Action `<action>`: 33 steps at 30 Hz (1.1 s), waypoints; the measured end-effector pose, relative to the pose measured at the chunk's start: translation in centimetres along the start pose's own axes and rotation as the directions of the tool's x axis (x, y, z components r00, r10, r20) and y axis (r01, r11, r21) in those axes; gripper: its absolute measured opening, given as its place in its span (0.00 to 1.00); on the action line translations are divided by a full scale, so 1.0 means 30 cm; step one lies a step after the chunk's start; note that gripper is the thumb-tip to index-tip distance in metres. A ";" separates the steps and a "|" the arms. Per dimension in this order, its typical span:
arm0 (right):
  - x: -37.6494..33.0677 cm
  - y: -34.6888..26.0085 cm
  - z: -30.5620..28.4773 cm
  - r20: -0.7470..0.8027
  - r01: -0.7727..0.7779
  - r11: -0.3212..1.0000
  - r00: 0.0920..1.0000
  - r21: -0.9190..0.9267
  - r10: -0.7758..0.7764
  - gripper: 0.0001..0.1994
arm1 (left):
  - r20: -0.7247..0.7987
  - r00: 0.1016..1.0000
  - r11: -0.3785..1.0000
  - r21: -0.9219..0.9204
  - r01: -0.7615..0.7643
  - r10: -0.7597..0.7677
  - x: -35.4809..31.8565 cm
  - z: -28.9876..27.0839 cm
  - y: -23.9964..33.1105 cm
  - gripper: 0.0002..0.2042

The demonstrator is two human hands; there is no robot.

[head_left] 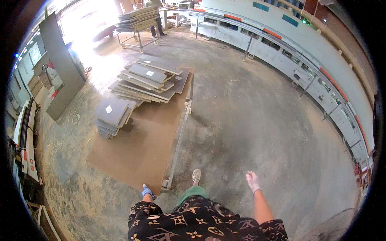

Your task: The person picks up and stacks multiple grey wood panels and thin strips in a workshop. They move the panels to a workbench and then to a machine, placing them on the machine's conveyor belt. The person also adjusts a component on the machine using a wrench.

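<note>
My left hand, in a blue glove, is low beside the near edge of a large brown board. It is small in view, and I cannot make out whether it touches the board or how its fingers are set. My right hand, in a pale glove, hangs over the floor to the right, away from any object. Its fingers are curled together, and nothing shows in them. On the brown board lie a small stack of grey panels and, farther off, a larger uneven stack of panels, several with white labels.
A metal frame rail runs along the board's right side. A long white machine curves along the right. Farther back, a wheeled trolley carries stacked panels beside a person. A tall grey panel leans at left, near a cable.
</note>
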State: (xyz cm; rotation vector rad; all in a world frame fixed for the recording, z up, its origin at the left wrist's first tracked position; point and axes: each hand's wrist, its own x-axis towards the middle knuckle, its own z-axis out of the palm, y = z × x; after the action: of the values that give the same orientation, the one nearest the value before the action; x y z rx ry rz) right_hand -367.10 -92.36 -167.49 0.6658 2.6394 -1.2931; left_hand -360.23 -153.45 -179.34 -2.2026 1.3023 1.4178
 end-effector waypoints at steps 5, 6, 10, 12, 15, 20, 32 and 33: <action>0.489 -0.048 -0.053 0.130 0.125 0.969 0.987 -0.214 -0.098 0.15 | -0.354 0.935 0.952 0.275 0.134 -0.029 -0.278 0.305 0.089 0.41; 0.510 -0.002 -0.059 0.166 0.024 0.972 0.986 -0.232 0.016 0.13 | -0.368 0.930 0.874 0.449 0.186 -0.009 -0.598 0.290 0.223 0.40; 0.487 0.274 -0.083 0.145 -0.282 0.857 0.916 -0.432 0.375 0.18 | -0.251 0.910 0.634 0.773 -0.016 0.329 -0.831 0.533 0.420 0.41; 0.595 0.345 -0.104 0.138 -0.434 0.774 0.827 -0.461 0.546 0.17 | -0.128 0.855 0.509 0.844 -0.173 0.502 -0.814 0.697 0.473 0.42; 0.809 0.346 -0.124 0.134 -0.591 0.700 0.718 -0.401 0.683 0.16 | 0.026 0.784 0.404 0.846 -0.348 0.621 -0.798 1.023 0.667 0.43; 1.362 0.308 -0.300 0.106 -0.579 0.759 0.770 -0.297 0.629 0.13 | -0.214 0.856 0.557 0.825 -0.100 0.471 -0.870 1.460 0.946 0.48; 3.079 -0.343 0.009 0.277 -0.169 0.985 0.948 0.026 0.156 0.10 | -0.181 0.983 0.740 0.659 0.134 -0.016 -0.676 2.185 1.074 0.47; 3.189 -0.430 0.100 0.295 -0.153 0.976 0.950 0.153 0.103 0.10 | -0.139 0.990 0.756 0.651 0.069 0.029 -0.604 2.253 1.078 0.47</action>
State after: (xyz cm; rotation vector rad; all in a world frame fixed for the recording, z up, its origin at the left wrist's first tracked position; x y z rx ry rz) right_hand -458.58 -69.96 -188.84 0.6093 2.2362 -1.4694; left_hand -429.93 -122.49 -190.61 -1.8262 1.5158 0.6301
